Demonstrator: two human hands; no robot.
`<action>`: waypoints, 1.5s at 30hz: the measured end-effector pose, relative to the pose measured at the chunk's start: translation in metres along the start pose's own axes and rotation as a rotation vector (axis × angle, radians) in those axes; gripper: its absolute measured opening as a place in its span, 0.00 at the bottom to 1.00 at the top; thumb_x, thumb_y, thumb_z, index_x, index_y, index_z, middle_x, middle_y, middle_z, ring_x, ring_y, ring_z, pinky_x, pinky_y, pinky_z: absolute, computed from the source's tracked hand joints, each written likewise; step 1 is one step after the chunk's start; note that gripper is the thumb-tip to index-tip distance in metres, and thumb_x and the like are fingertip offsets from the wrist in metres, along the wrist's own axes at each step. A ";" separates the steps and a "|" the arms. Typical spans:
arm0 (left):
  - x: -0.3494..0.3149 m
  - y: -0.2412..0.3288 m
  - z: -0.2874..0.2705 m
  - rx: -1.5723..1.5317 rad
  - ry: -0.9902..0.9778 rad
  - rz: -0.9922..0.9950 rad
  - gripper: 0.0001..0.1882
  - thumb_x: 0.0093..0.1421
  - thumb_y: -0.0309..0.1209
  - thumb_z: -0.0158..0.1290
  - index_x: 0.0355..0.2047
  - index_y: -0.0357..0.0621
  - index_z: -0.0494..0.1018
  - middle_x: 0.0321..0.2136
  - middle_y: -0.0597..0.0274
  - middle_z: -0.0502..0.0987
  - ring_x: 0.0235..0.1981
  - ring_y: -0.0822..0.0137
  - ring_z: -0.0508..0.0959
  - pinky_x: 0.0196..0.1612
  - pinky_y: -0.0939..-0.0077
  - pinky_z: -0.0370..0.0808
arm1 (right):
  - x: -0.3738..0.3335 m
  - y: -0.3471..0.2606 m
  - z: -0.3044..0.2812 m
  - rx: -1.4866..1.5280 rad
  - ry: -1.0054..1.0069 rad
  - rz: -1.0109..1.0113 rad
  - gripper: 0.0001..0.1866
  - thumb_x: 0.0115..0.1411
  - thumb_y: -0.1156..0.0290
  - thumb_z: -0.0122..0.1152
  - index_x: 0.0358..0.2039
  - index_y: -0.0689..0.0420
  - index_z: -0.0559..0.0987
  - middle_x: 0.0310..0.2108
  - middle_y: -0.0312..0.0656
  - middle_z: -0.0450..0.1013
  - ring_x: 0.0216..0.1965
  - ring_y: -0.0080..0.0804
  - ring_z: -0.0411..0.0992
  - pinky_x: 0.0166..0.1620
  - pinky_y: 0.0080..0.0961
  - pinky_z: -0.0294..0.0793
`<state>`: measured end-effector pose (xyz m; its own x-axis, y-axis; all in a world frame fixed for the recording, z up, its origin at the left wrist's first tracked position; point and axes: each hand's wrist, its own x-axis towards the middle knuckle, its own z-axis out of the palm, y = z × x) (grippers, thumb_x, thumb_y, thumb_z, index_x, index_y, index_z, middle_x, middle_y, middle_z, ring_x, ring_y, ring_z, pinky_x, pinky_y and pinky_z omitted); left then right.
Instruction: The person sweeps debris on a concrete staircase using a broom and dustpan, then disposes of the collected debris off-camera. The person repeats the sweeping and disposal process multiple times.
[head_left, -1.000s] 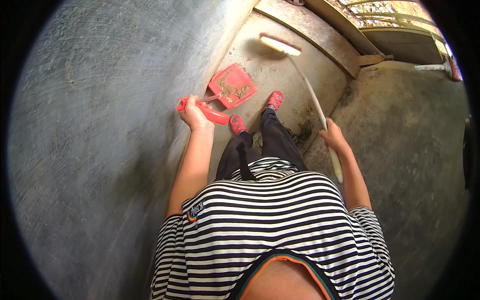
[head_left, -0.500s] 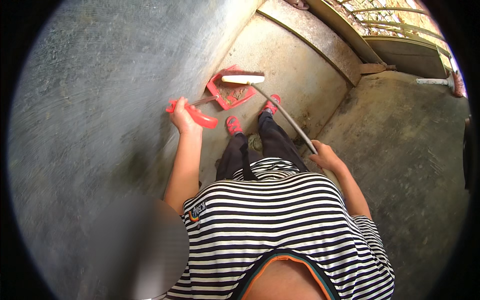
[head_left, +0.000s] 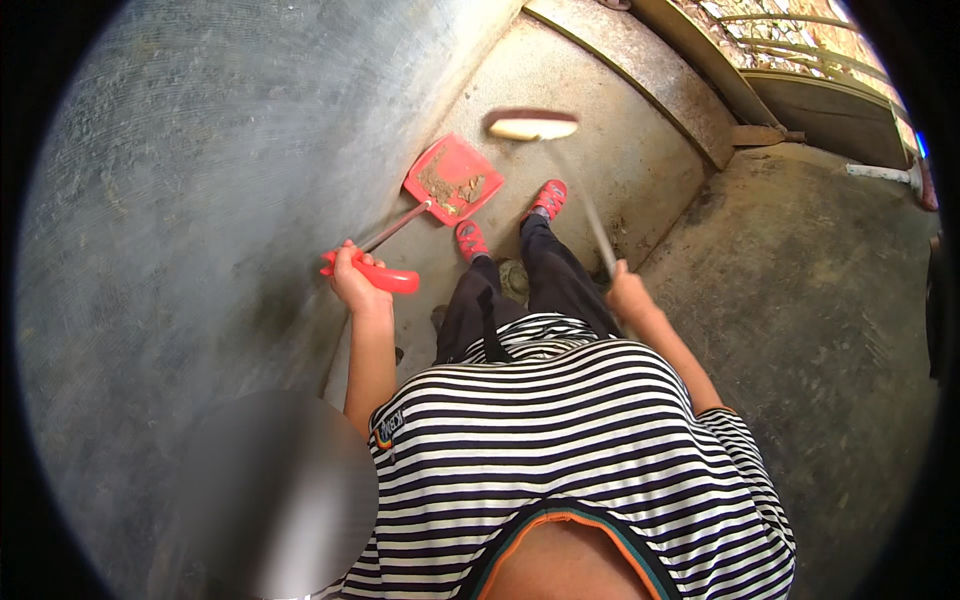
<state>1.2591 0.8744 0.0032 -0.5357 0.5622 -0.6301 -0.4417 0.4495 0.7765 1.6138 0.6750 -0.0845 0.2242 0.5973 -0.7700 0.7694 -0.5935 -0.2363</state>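
Dustpan [head_left: 466, 150]: red and shallow, it is seen just above and left of the frame's centre, near the foot of the grey wall [head_left: 220, 150]; its thin rod [head_left: 396, 226] is slanted down and left to a red grip [head_left: 396, 281].
Debris [head_left: 434, 183]: brown crumbs and small bits are spread over the inside of the dustpan.
Left hand [head_left: 360, 283]: placed left of the frame's centre, with the fingers clamped on the dustpan's grip; an end of the grip is left jutting out on each side.
Broom [head_left: 592, 222]: its pale head [head_left: 533, 130], edged by dark bristles [head_left: 505, 115], is held in the upper centre, up and right of the dustpan and apart from it; whether the floor [head_left: 630, 150] is touched cannot be told.
Right hand [head_left: 628, 296]: slightly blurred, right of centre, with the fingers clamped on the broom's stick, which is slanted up and left toward the head.
Shoes [head_left: 550, 198]: two red ones are planted on the floor, the left just below the dustpan, the right below the broom head.
Clothing: a striped shirt [head_left: 560, 430] and dark trousers [head_left: 565, 280] are worn.
Right edge: a pale pipe [head_left: 880, 174] is seen in the upper right.
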 end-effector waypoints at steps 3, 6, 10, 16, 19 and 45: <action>0.011 0.000 -0.003 -0.026 -0.041 -0.042 0.08 0.47 0.26 0.47 0.30 0.43 0.65 0.21 0.68 0.65 0.16 0.74 0.64 0.18 0.76 0.63 | -0.021 -0.013 0.002 -0.065 -0.207 -0.160 0.14 0.46 0.79 0.49 0.35 0.66 0.62 0.25 0.63 0.70 0.32 0.57 0.71 0.35 0.45 0.71; 0.010 0.003 -0.008 -0.016 -0.027 -0.061 0.08 0.47 0.26 0.47 0.31 0.43 0.64 0.22 0.67 0.65 0.16 0.74 0.64 0.18 0.76 0.63 | -0.047 -0.010 -0.024 0.044 -0.233 -0.155 0.23 0.46 0.77 0.51 0.45 0.64 0.63 0.31 0.62 0.70 0.38 0.56 0.69 0.42 0.43 0.68; 0.009 0.005 -0.018 0.022 -0.015 -0.045 0.09 0.46 0.26 0.46 0.31 0.45 0.64 0.23 0.67 0.65 0.16 0.74 0.64 0.17 0.76 0.63 | -0.074 0.019 -0.036 0.148 -0.077 -0.065 0.28 0.46 0.75 0.53 0.50 0.63 0.62 0.36 0.64 0.69 0.41 0.55 0.68 0.43 0.41 0.67; 0.029 0.011 -0.061 0.084 -0.073 -0.097 0.07 0.48 0.26 0.46 0.30 0.47 0.64 0.20 0.68 0.64 0.14 0.75 0.63 0.15 0.77 0.62 | -0.075 0.015 -0.045 0.575 -0.061 0.320 0.22 0.48 0.75 0.54 0.43 0.65 0.61 0.23 0.48 0.68 0.15 0.33 0.69 0.14 0.30 0.68; 0.016 0.012 -0.065 0.151 -0.111 -0.084 0.07 0.48 0.26 0.46 0.30 0.47 0.64 0.19 0.68 0.64 0.14 0.75 0.63 0.14 0.78 0.62 | -0.069 -0.007 -0.020 0.561 -0.039 0.373 0.20 0.48 0.75 0.55 0.42 0.64 0.61 0.23 0.48 0.68 0.16 0.34 0.69 0.13 0.30 0.70; 0.039 -0.001 -0.105 0.141 -0.211 -0.045 0.14 0.47 0.24 0.45 0.37 0.38 0.65 0.22 0.64 0.64 0.15 0.75 0.65 0.15 0.77 0.66 | -0.177 -0.014 0.107 1.356 0.011 0.545 0.07 0.53 0.76 0.51 0.29 0.55 0.62 0.16 0.33 0.58 0.10 0.17 0.55 0.10 0.18 0.59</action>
<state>1.1634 0.8228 -0.0226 -0.3491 0.6652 -0.6600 -0.3488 0.5615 0.7504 1.4991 0.5202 -0.0087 0.3062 0.1376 -0.9420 -0.5512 -0.7812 -0.2933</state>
